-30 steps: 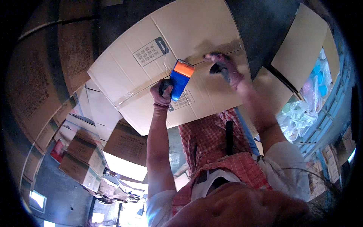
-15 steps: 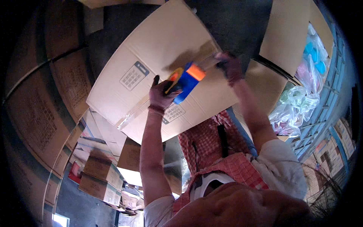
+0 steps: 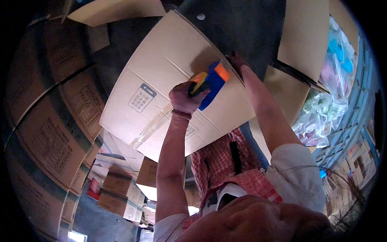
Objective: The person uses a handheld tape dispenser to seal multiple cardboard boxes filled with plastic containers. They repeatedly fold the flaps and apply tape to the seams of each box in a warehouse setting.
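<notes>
A large cardboard carton (image 3: 169,52) lies in front of me, its printed top facing up. My left hand (image 3: 186,98), in a thin glove, is wrapped round the handle of a blue and orange tape dispenser (image 3: 213,89) above the carton's top. A strip of packing tape (image 3: 151,130) runs along the seam from the near left edge toward the dispenser. At the carton's right edge is my right hand (image 3: 238,63), also gloved, close to the dispenser's orange end. Its fingers are dark and partly hidden at that edge.
Stacked brown cartons (image 3: 48,141) rise along the left. To the right stands an open carton (image 3: 302,40) beside clear plastic bags (image 3: 322,109) with coloured items. Smaller boxes (image 3: 121,189) stand at the lower left. A loose cardboard flap (image 3: 117,11) juts in at the top.
The tape dispenser in my left hand has moved right, toward the carton's right edge. My right hand has shifted slightly up and left, onto that edge. The carton appears slightly lower and farther right.
</notes>
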Demonstrator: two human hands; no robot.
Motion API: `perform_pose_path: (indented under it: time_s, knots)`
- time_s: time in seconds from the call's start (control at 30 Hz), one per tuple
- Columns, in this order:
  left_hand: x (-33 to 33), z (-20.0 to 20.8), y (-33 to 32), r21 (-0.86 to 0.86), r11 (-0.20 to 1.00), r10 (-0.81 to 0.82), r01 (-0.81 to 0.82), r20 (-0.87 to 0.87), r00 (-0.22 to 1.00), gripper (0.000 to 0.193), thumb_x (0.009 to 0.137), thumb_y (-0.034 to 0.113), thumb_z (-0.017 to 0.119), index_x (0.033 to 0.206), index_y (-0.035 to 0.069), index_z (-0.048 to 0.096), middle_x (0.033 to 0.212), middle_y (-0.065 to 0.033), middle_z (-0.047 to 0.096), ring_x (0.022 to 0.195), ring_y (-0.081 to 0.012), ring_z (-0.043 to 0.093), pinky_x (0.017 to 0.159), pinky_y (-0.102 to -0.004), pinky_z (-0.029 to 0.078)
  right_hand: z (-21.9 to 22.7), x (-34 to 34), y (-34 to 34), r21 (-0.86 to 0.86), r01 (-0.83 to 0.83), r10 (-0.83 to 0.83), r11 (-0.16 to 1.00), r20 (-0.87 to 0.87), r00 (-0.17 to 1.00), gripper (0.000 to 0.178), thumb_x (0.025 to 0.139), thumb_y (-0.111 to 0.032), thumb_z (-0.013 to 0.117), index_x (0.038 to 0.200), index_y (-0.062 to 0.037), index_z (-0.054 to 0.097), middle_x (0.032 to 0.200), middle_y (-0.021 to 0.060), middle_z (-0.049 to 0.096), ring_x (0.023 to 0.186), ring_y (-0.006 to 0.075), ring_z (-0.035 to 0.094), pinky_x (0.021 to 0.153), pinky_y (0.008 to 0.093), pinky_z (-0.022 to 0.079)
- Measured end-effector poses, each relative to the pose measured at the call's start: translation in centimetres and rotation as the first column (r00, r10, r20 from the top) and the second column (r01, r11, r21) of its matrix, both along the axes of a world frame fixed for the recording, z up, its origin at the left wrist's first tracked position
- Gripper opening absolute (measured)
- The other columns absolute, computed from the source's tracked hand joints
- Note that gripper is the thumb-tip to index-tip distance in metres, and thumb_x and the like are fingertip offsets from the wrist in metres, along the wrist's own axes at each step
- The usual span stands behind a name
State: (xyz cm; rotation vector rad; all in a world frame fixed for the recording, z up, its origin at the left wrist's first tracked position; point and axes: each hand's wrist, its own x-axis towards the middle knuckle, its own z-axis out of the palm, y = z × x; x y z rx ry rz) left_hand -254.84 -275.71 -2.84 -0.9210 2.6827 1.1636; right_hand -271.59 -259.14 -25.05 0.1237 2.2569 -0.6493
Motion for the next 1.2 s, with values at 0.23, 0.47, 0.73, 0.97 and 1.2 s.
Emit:
perform_pose_path:
  time_s: [0.23, 0.47, 0.73, 0.97, 1.2]
  knots:
    - [-1.5, 2.2, -1.8, 0.238, 0.957, -0.252, 0.164, 0.414, 0.875, 0.064, 0.06, 0.065, 0.054, 0.099, 0.014, 0.061, 0.089, -0.0118, 0.063, 0.086, -0.0277, 0.059, 0.077, -0.0354, 0.046, 1.3, -1.5, 5.3, -0.135, 0.028, -0.033, 0.991, -0.037, 0.999, 0.041, 0.081, -0.031, 0.053, 0.108, -0.0003, 0.055, 0.106, 0.0165, 0.056, 0.099, 0.0244, 0.052, 0.085, 0.0342, 0.04]
    - [21.8, 8.7, -9.6, 0.193, 0.957, -0.289, 0.219, 0.533, 0.795, 0.064, 0.06, 0.068, 0.051, 0.091, 0.014, 0.064, 0.082, -0.0124, 0.063, 0.082, -0.0248, 0.058, 0.087, -0.0384, 0.039, 16.9, 2.2, -7.7, -0.551, -0.075, -0.083, 0.831, -0.256, 0.963, 0.035, 0.084, -0.022, 0.05, 0.112, 0.0005, 0.053, 0.104, 0.012, 0.058, 0.097, 0.0191, 0.053, 0.085, 0.0296, 0.04]
    - [57.9, 17.3, -18.9, -0.456, 0.889, 0.268, 0.038, 0.585, 0.766, 0.051, 0.05, 0.042, 0.073, 0.091, 0.013, 0.062, 0.084, -0.008, 0.062, 0.078, -0.0281, 0.059, 0.074, -0.0372, 0.047, 14.2, 20.2, -33.5, 0.416, -0.813, 0.702, 0.408, -0.712, -0.012, 0.055, 0.08, -0.049, 0.046, 0.121, -0.0129, 0.046, 0.124, 0.012, 0.044, 0.115, 0.0271, 0.041, 0.097, 0.0375, 0.031]
    - [60.5, 6.7, -18.1, -0.363, 0.932, 0.27, 0.011, 0.712, 0.648, 0.047, 0.059, 0.054, 0.063, 0.086, 0.016, 0.063, 0.08, -0.0061, 0.063, 0.076, -0.0258, 0.059, 0.069, -0.035, 0.046, 14.2, 20.3, -34.9, 0.504, -0.814, 0.796, 0.288, -0.599, -0.09, 0.051, 0.082, -0.048, 0.042, 0.12, -0.0135, 0.046, 0.123, 0.0148, 0.044, 0.114, 0.0311, 0.04, 0.093, 0.0433, 0.033]
    - [50.1, -4.8, -14.4, -0.197, 0.973, 0.226, -0.118, 0.726, 0.65, 0.029, 0.07, 0.04, 0.052, 0.081, 0.016, 0.064, 0.079, -0.0069, 0.063, 0.076, -0.0255, 0.061, 0.065, -0.0372, 0.046, 17.0, 28.4, -28.4, -0.514, -0.676, 0.582, 0.528, -0.36, 0.729, 0.042, 0.078, -0.04, 0.056, 0.108, -0.0101, 0.055, 0.101, 0.0076, 0.059, 0.091, 0.0178, 0.056, 0.08, 0.0298, 0.043]
